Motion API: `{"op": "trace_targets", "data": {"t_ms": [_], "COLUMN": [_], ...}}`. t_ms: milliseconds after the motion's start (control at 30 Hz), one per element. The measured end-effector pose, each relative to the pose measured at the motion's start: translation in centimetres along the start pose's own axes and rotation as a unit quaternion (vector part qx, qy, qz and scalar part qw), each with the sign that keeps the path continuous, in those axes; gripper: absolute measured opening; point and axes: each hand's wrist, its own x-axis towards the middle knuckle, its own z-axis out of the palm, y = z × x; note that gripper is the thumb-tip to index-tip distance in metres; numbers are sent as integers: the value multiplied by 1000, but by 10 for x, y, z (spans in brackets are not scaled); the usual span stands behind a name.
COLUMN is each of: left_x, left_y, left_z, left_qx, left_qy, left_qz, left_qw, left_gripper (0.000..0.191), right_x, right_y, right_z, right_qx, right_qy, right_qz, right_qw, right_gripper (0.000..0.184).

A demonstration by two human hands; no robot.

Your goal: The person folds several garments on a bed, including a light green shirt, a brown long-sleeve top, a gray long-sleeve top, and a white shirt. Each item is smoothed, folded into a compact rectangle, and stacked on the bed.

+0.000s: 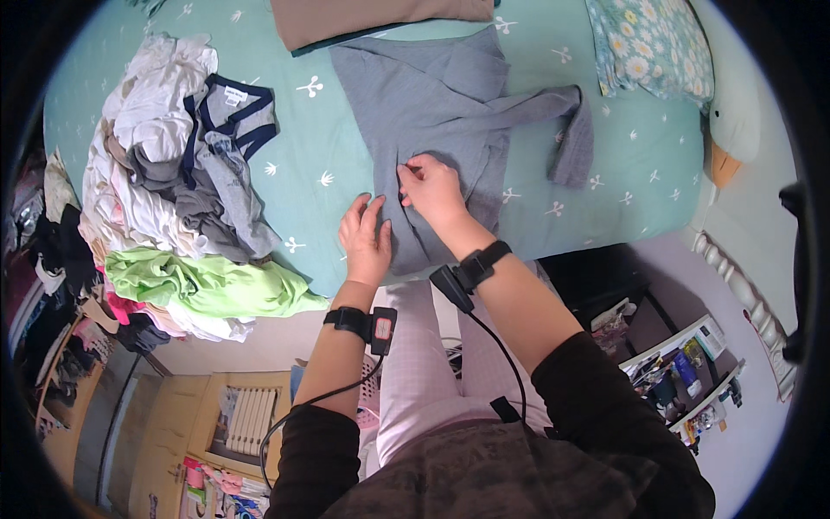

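Note:
A grey long-sleeved garment (434, 91) lies partly folded on the green patterned bedsheet (305, 143), one sleeve stretched to the right and bent downward. My right hand (431, 188) pinches the fabric near its left part, thumb and fingers together at a fold. My left hand (365, 233) rests at the garment's lower left edge, fingers apart, with nothing seen in its grasp. A long crease runs down the cloth between the hands. Each wrist bears a black strap with a small device and a cable.
At the left lies a heap of crumpled white and grey clothes (155, 130), with a lime-green garment (214, 282) at the near edge. A folded brown cloth (382, 19) lies beyond the grey garment. A floral pillow (648, 52) is at the upper right; shelves with small items (681, 370) stand lower right.

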Motion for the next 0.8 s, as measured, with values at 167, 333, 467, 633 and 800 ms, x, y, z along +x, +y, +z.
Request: {"op": "trace_targets", "data": {"t_ms": [167,333,467,633,800], "left_x": [3,5,8,5,0], "left_y": [-5,-14,-21,-21,-14], "left_z": [0,-4,0,-1,-8], "left_qx": [-17,-57,-74,-77,-90], "left_qy": [-13,-33,-42,-41,-33], "left_qz": [-13,-42,-36,-28,-1], "left_qw": [1000,997,996,996,995], "left_gripper": [49,55,57,58,57], "right_x": [10,21,18,-29,-72], "right_y": [-2,-15,-8,18,40], "right_z": [10,-16,-46,-27,7], "right_qx": [-198,-73,1,102,50], "right_qy": [72,-91,-109,-82,-60], "right_qz": [-70,25,90,61,85], "right_qw": [975,993,990,990,993], "right_gripper": [27,22,18,25,27]}}
